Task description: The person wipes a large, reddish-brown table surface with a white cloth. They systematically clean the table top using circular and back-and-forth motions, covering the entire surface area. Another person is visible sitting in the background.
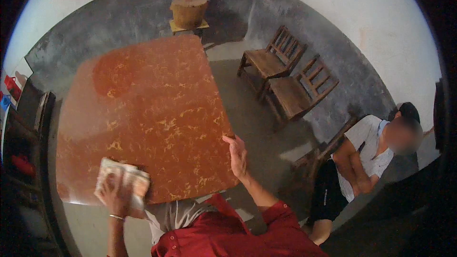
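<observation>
A folded, pale cloth (138,181) with darker patches lies on the near left part of a brown, gold-marbled table (166,109). My left hand (114,194) presses down on the cloth and holds it, its fingers spread over the top and a little blurred. At the table's right edge, my right hand (239,158) is closed around the rim, thumb on top. A small brown patch shows by its fingertips, too small to make out. The undersides of both hands are hidden.
Two wooden chairs (293,97) stand to the right. A seated person (364,157) with crossed arms is at the lower right. Beyond the table, a round wooden block (189,13) rests on a small stand. Dark shelving (40,162) runs along the left.
</observation>
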Motion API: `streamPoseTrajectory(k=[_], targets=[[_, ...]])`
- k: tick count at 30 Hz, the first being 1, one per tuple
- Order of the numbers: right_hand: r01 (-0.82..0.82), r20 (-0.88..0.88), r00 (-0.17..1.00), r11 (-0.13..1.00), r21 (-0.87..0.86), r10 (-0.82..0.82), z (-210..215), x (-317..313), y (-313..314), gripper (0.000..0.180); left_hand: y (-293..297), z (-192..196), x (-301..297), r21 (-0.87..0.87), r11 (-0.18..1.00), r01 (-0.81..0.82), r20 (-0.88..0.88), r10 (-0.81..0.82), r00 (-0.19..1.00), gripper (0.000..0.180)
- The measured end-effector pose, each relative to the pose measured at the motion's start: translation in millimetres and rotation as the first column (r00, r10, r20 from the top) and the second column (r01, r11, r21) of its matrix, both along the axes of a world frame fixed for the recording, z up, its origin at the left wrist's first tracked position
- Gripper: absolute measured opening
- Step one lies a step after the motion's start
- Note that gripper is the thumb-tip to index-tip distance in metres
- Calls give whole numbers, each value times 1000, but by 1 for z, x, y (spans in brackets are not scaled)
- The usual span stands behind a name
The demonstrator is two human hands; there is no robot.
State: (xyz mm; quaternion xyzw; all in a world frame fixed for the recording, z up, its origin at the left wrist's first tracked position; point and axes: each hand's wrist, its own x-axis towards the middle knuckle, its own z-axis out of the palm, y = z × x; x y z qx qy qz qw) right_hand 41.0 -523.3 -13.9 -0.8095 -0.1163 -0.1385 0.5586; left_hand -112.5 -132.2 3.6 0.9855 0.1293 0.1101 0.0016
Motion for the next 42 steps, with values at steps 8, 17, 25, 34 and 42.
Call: streamPoseTrajectory(k=[8,17,25,34,42], targets=[[3,-24,1000,1000,16,-3,9,-4,3,56,162,-48,-24,202,941,-272,-40,286,957,49],[-47,-48,998,996,82,51,12,-1,0,65,-107,6,32,-134,932,337,96,-326,940,58],[-61,-13,998,995,73,62,1,3,-5,64,-144,6,41,-424,754,502,105,-510,854,54],[-26,61,998,999,44,23,1,-2,-3,66,-16,11,30,-464,883,73,131,-13,991,41],[114,180,983,882,-458,-34,31,-15,14,56,-77,14,50,-635,709,306,255,-181,950,51]])
